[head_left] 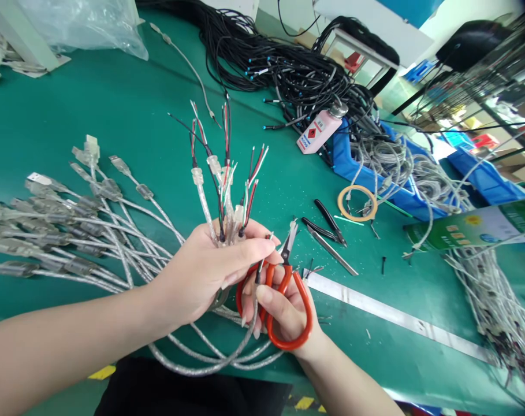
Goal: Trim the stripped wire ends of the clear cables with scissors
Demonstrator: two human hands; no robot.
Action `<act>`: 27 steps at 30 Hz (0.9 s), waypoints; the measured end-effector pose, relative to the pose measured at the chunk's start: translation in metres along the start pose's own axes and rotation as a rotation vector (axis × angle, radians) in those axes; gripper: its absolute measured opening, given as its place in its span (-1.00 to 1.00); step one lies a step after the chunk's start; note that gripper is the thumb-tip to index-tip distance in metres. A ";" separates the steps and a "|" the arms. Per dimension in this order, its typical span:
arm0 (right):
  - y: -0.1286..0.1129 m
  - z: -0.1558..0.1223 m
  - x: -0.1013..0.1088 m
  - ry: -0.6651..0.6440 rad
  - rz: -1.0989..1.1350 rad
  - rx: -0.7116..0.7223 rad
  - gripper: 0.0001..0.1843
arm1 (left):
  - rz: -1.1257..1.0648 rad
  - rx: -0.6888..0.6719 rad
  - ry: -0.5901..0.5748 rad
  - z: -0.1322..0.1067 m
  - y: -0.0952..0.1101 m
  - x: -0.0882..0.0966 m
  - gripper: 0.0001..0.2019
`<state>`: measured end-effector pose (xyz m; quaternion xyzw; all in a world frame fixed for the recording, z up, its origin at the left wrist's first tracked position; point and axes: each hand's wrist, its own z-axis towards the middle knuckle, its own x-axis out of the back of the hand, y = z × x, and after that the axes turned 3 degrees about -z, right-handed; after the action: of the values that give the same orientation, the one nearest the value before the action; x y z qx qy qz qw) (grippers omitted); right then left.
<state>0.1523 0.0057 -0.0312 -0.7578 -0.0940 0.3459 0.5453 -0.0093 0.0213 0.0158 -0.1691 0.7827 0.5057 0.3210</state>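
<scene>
My left hand [219,260] is closed round a bunch of clear-jacketed cables [204,199], whose stripped ends fan upward with red, white, green and black wires. In my right hand [283,306] are red-handled scissors [288,289], their blades pointing up and away and nearly together. The right thumb and fingers also pinch one cable [254,312], its dark end reaching up to the left fingers. Looping below both hands, the cables run left to a spread of USB plugs [45,182] with ferrite lumps on the green mat.
Beyond the scissors lie black nippers [327,225], tweezers [331,249], a tape roll [357,203] and a steel ruler [396,315]. Black cables [288,69], a pink bottle [321,130] and a blue bin [344,153] of cables stand farther back. More cables [483,289] lie right.
</scene>
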 end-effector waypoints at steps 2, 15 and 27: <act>0.001 0.000 0.000 -0.019 0.013 0.021 -0.83 | -0.006 0.003 0.003 0.000 0.000 0.001 -0.90; 0.000 0.002 -0.003 -0.022 -0.043 0.025 -0.78 | -0.031 -0.010 -0.030 -0.003 -0.001 0.002 -0.88; 0.001 0.001 -0.005 0.018 -0.032 0.065 -0.80 | 0.019 -0.007 0.019 -0.001 -0.002 0.002 -0.86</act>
<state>0.1478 0.0032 -0.0303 -0.7410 -0.0898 0.3333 0.5760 -0.0100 0.0194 0.0134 -0.1676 0.7854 0.5100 0.3081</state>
